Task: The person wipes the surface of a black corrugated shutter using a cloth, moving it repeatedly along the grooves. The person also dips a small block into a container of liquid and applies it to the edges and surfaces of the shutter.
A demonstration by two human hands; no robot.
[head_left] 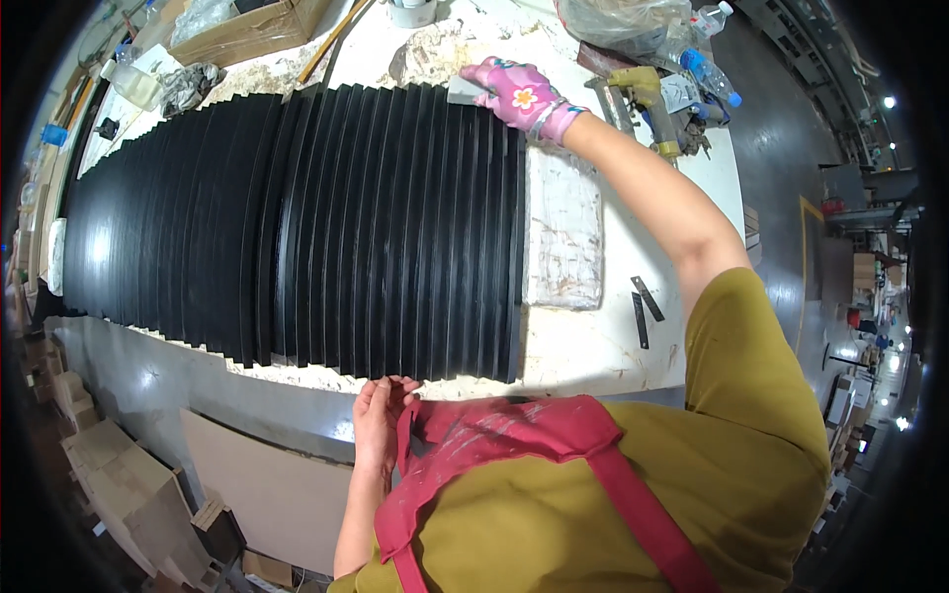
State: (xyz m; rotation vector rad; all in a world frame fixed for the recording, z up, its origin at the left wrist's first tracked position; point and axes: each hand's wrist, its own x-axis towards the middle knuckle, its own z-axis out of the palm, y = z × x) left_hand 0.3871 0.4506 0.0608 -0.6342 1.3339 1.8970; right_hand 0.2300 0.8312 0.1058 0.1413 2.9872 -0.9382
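Note:
A long black pleated bellows lies across the white table, its folds running from the near edge to the far edge. At the bellows' far right corner is my right hand, in a pink flowered glove. Its fingers are closed on a flat pale grey piece, whose kind I cannot make out; it rests against the fold ends. My bare left hand is at the bellows' near edge, fingers curled and pinched together by the fold ends. What lies between those fingertips is hidden.
Right of the bellows lies a white wrapped block, with two dark metal strips beyond it. A yellowish power tool, plastic bottles and a plastic bag crowd the far right. Far left stands an open cardboard box.

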